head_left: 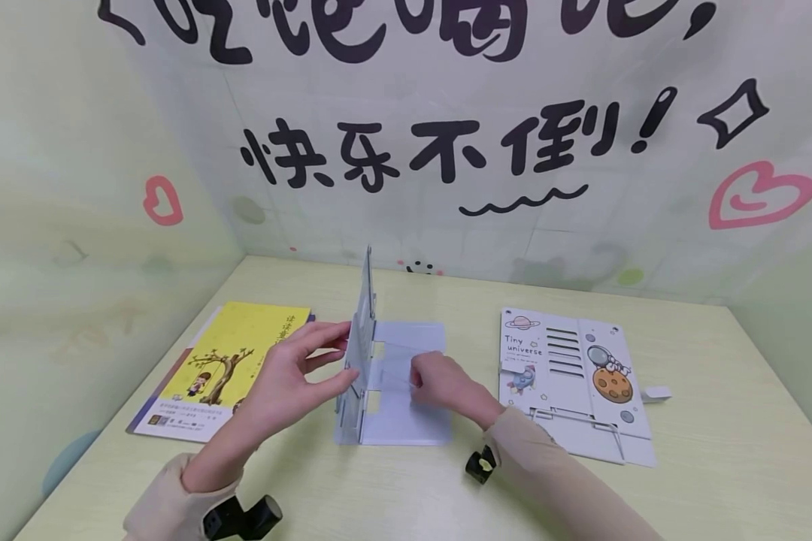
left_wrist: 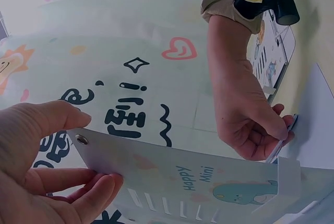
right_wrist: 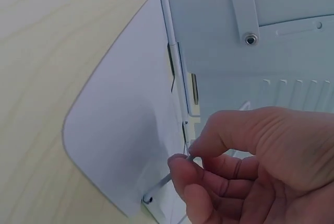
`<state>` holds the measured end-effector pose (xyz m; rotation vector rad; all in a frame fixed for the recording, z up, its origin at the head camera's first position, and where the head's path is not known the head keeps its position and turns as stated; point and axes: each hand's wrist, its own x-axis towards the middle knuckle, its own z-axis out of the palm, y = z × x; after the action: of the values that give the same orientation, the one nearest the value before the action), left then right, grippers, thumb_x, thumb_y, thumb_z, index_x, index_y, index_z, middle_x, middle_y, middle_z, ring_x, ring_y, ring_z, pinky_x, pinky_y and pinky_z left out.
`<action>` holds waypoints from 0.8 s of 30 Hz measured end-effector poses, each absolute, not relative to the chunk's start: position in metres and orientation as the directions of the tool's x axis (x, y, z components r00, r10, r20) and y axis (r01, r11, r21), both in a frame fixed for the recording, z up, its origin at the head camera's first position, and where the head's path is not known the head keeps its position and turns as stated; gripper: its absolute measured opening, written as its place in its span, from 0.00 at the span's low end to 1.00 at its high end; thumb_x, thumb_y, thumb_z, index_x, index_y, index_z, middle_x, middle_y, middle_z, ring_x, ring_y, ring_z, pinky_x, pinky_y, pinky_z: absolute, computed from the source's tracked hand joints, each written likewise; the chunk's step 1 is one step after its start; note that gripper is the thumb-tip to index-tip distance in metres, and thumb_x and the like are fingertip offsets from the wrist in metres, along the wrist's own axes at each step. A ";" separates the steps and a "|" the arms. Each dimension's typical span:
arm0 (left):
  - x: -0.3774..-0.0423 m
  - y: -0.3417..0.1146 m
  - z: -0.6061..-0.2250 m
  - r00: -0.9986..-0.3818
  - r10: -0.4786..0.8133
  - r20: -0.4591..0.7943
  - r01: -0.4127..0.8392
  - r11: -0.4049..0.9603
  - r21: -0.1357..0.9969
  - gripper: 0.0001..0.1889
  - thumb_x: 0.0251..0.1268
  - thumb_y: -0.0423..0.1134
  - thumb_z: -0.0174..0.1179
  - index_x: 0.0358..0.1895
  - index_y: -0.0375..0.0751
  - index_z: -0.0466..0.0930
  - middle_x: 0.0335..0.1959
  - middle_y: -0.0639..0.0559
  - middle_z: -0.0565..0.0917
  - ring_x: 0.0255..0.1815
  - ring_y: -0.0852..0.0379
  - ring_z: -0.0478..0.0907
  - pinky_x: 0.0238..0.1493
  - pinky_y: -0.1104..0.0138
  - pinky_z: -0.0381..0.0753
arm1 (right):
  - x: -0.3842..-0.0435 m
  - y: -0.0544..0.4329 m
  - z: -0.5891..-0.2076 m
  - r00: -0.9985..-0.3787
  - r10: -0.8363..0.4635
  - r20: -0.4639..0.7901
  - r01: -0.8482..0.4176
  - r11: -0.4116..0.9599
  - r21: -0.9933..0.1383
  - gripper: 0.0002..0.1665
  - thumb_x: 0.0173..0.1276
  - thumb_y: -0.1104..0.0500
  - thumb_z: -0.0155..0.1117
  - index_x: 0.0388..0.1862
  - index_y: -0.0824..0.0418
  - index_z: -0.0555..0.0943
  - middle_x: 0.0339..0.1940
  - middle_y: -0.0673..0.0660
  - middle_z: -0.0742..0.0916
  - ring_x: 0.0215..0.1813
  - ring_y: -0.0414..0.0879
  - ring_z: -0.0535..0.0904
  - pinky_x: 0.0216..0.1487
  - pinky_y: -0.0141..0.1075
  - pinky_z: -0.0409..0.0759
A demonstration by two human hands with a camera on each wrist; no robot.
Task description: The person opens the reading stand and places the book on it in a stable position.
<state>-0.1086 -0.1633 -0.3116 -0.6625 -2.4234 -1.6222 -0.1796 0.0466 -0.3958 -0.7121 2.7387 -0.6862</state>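
A pale blue metal book stand [head_left: 406, 428] stands half unfolded on the table, its flat base down and its hinged back panel [left_wrist: 156, 166] raised upright. The panel carries slots, a dinosaur print and the words "Happy Mini". My left hand [head_left: 287, 383] holds the panel at its edge, thumb on one face and fingers on the other. Over the base, my right hand [head_left: 443, 379] pinches a thin metal support rod [right_wrist: 159, 186] between thumb and forefinger. One end of that rod meets the base at a small pivot; my fingers cover part of it.
To the left lies a yellow-covered book [head_left: 210, 361] on top of other books. A second, white book stand [head_left: 568, 368] with space drawings lies on the right, a small tab jutting from its side. A printed curtain [head_left: 406, 225] hangs behind the table.
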 end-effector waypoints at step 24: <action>-0.113 -0.123 -0.312 -0.868 0.310 0.387 0.488 0.389 0.782 0.23 0.47 0.24 0.67 0.52 0.25 0.77 0.44 0.41 0.78 0.45 0.48 0.79 0.46 0.68 0.79 | -0.175 0.076 -0.399 -0.839 -0.527 0.137 -0.484 0.606 -0.631 0.12 0.50 0.72 0.63 0.21 0.60 0.71 0.17 0.48 0.74 0.22 0.40 0.68 0.24 0.28 0.66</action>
<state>-0.1129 -0.1226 -0.3119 -0.7164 -2.4646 -1.4805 -0.1755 0.0760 -0.3995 -0.8694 2.7595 -1.0544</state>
